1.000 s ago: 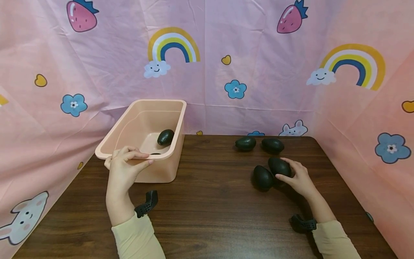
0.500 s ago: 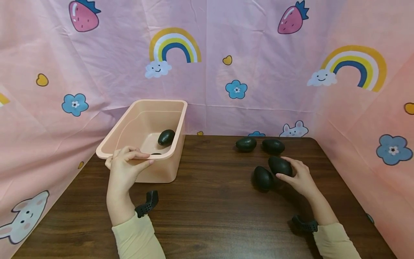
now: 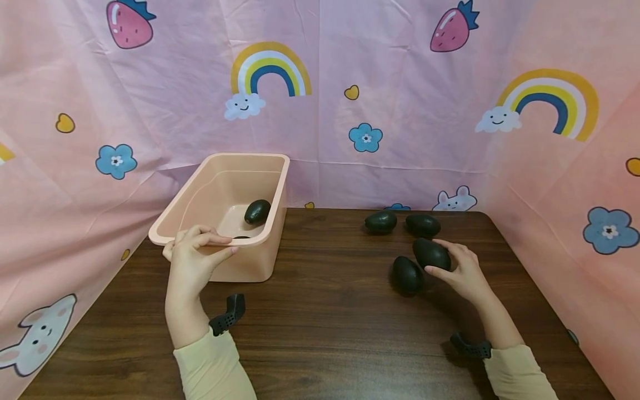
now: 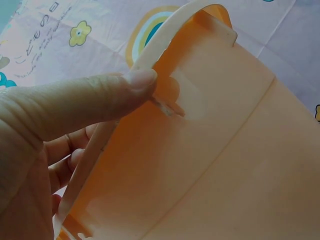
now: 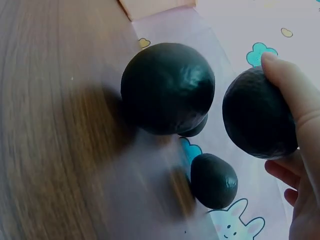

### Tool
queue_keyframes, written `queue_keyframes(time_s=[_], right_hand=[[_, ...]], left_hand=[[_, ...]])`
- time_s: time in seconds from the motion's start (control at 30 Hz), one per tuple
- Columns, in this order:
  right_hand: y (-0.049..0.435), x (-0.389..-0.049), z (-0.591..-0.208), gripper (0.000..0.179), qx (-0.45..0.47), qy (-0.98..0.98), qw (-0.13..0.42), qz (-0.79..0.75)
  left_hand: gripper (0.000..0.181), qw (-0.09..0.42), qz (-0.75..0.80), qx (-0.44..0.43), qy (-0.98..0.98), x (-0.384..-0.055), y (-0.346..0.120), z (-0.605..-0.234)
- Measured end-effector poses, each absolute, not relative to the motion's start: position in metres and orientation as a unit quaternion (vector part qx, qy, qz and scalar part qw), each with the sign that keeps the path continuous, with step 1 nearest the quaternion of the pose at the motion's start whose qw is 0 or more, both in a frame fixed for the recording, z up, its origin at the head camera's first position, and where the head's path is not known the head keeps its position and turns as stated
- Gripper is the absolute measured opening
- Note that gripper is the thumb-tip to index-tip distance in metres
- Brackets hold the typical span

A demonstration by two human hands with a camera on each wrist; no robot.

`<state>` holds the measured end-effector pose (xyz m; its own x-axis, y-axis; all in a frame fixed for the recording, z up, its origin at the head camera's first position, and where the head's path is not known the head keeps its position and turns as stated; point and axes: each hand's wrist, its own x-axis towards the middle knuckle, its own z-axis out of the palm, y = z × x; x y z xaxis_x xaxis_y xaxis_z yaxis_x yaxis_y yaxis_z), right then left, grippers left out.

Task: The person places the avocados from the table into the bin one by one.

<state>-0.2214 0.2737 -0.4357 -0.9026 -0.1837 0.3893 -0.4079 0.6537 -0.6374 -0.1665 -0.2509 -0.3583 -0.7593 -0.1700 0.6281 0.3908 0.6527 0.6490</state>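
My left hand pinches the near rim of a peach plastic bin, thumb outside and fingers over the edge; the left wrist view shows the thumb pressed on the rim. In my right hand is a dark green avocado, gripped between thumb and fingers. The right wrist view shows that held avocado raised off the wood. Just left of it another avocado rests on the table. Inside the bin lies an avocado, with a sliver of a second dark one mostly hidden behind the near rim.
Two more avocados, one at the left and one at the right, lie near the back edge of the dark wooden table. A patterned pink cloth hangs behind and along both sides. The bin stands at the back left.
The avocado in my right hand has risen slightly and moved a little away from the one beside it. My left hand and the bin have stayed in place.
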Motion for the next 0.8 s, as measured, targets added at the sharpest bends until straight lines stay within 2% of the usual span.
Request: queue_keyframes(time_s=[0.8], right_hand=[[0.259,-0.213,-0.413,0.065,0.155,-0.895,0.142,0.394]], left_hand=[[0.019,0.339,-0.413,-0.066,-0.843,-0.166,-0.251,-0.358]])
